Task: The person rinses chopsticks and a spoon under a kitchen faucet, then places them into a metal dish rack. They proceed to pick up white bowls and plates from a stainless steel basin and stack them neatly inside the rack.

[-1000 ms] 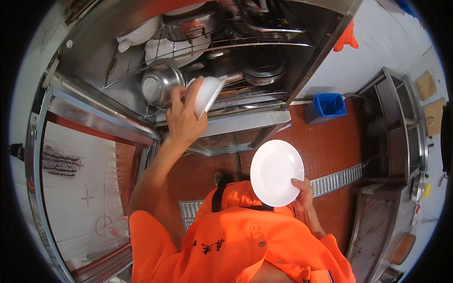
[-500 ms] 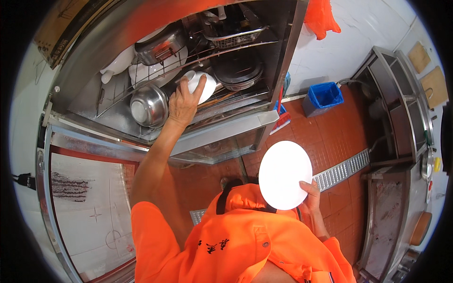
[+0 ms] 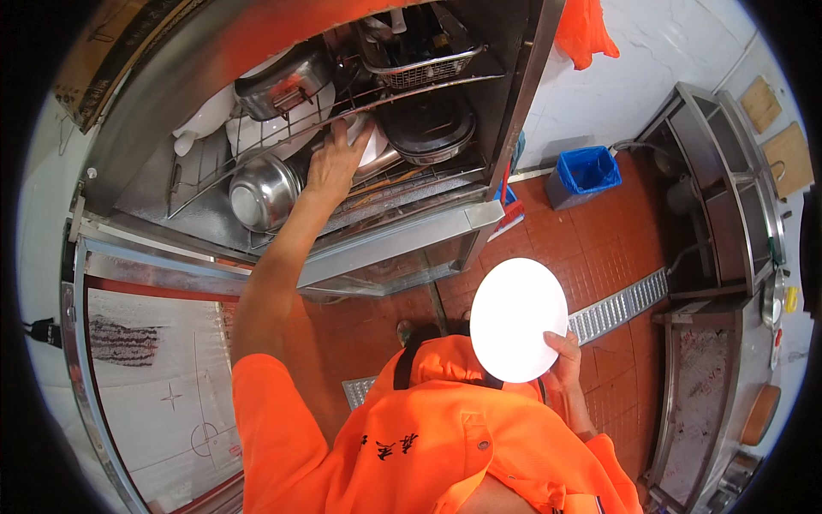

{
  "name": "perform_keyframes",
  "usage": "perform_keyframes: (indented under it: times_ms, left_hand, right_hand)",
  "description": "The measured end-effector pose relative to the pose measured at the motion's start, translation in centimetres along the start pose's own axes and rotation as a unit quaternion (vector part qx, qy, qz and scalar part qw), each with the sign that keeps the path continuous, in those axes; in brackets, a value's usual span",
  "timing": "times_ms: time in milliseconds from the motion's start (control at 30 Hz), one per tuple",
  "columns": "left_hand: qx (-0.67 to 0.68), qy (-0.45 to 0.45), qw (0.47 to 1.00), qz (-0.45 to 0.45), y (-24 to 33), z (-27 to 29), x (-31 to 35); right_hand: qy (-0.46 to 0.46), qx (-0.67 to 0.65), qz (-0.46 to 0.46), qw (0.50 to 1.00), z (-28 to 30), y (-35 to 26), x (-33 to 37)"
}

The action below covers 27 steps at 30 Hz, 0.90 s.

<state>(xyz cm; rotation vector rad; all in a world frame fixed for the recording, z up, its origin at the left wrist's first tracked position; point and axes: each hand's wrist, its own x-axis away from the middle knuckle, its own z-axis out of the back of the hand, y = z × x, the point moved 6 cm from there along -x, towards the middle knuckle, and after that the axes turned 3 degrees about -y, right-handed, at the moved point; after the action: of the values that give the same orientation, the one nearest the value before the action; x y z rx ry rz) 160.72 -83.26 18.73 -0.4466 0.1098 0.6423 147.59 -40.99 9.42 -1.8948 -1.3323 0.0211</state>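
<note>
My left hand (image 3: 336, 167) reaches into the open metal cabinet, its fingers closed on a white bowl (image 3: 373, 147). The bowl is at the lower wire rack (image 3: 407, 178), partly hidden by my fingers and the upper shelf. Just left of that hand sits a shiny steel pot (image 3: 257, 199), and to its right lies a dark lidded container (image 3: 432, 128). Low at my right side, my right hand (image 3: 562, 355) grips a round white plate (image 3: 518, 319) by its edge, thumb on the face.
The cabinet's upper shelf bears a steel pan (image 3: 287, 86) and a wire basket (image 3: 428, 67) of utensils. A metal door (image 3: 398, 244) juts out below. A blue-lined bin (image 3: 586, 176) stands by the wall, metal shelving (image 3: 715, 188) at right, and a drain grate (image 3: 621, 307) crosses the red floor.
My left hand has gone slightly deeper into the cabinet with the white bowl, and less of the bowl shows now. The right hand and plate have hardly moved.
</note>
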Motion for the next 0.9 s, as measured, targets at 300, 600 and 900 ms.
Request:
perform_keyframes:
  times_ms: [300, 600, 900]
  left_hand:
    - [0.095, 0.038, 0.995, 0.007, -0.3, 2.7, 0.7]
    - [0.785, -0.076, 0.562, 0.248, 3.8, -0.6, 0.7]
    - [0.868, -0.122, 0.356, 0.323, 6.5, -2.7, -1.8]
  right_hand:
    - [0.023, 0.016, 0.008, 1.0, 0.5, 0.1, -0.2]
    - [-0.009, 0.022, -0.024, 0.999, -0.1, 0.2, -0.6]
    - [0.03, -0.011, -0.007, 0.999, -0.4, -0.1, -0.2]
